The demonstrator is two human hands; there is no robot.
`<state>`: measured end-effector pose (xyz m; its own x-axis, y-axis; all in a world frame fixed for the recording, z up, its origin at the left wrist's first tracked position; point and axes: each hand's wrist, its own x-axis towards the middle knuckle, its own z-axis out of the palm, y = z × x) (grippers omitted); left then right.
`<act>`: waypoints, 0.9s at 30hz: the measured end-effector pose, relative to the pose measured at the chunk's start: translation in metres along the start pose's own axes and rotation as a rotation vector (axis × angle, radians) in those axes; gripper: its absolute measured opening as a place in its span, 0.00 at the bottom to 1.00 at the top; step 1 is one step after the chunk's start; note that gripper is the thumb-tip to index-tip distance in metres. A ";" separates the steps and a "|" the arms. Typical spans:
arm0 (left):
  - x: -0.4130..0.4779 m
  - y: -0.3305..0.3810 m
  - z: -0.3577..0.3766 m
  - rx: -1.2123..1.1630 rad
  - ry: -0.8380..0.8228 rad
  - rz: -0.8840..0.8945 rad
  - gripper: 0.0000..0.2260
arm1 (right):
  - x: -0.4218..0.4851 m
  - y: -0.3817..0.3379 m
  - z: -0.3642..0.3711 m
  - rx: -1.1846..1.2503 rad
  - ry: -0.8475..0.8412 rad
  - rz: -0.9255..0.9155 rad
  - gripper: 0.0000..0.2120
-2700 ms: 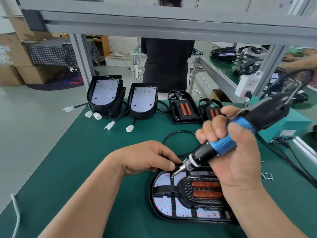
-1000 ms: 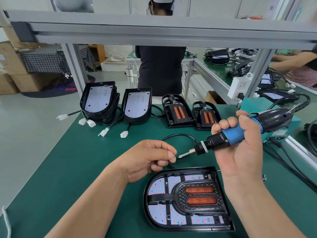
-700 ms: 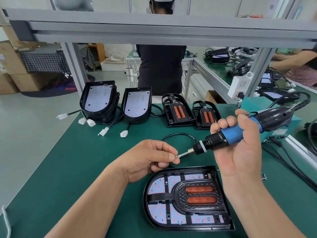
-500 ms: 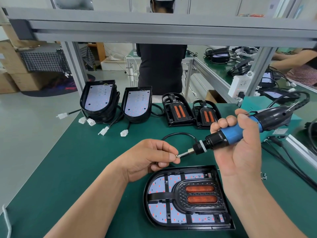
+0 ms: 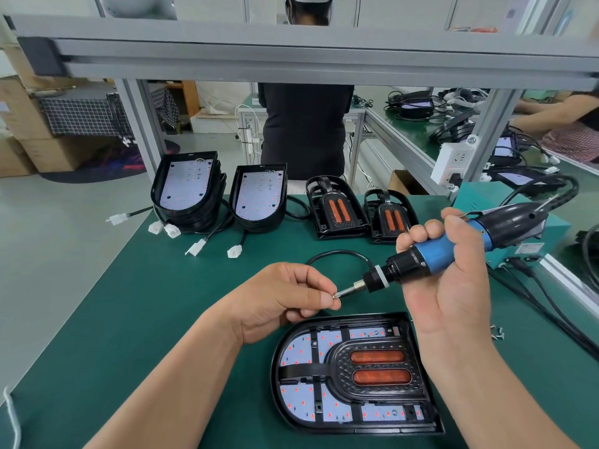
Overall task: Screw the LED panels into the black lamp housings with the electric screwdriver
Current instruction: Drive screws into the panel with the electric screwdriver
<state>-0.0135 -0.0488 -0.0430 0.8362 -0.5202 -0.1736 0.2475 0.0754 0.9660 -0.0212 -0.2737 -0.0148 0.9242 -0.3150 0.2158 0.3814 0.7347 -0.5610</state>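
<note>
L hand (image 5: 285,296) pinches screw (image 5: 335,295) at bit (image 5: 348,291); R hand (image 5: 453,286) grips electric screwdriver (image 5: 434,251). Risk: screw drops if seated crooked.

A person's right hand (image 5: 453,293) grips a blue-and-black electric screwdriver (image 5: 434,252) above a green bench mat (image 5: 129,303), with its bit angled down to the left. The left hand (image 5: 282,296) pinches a small screw (image 5: 335,295) against the bit's tip with thumb and forefinger. Below the hands lies a black lamp housing (image 5: 275,377) holding a white LED panel (image 5: 301,351) dotted with red. At the back of the mat stand more housings (image 5: 191,196), their cables trailing. Loose screws (image 5: 497,333) lie to the right. Another person in black (image 5: 304,131) stands behind the bench.
</note>
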 end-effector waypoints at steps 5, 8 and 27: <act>0.001 -0.001 -0.002 0.035 0.050 0.018 0.07 | -0.004 0.006 0.002 -0.070 0.116 -0.025 0.08; 0.001 -0.001 -0.002 0.085 0.071 0.029 0.07 | -0.005 0.008 0.003 -0.102 0.155 -0.030 0.09; -0.003 0.003 -0.006 0.068 -0.037 -0.007 0.14 | -0.004 0.005 0.002 -0.006 0.073 0.058 0.04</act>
<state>-0.0116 -0.0418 -0.0405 0.8156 -0.5517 -0.1746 0.2187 0.0145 0.9757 -0.0227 -0.2676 -0.0172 0.9409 -0.3150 0.1246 0.3272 0.7494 -0.5756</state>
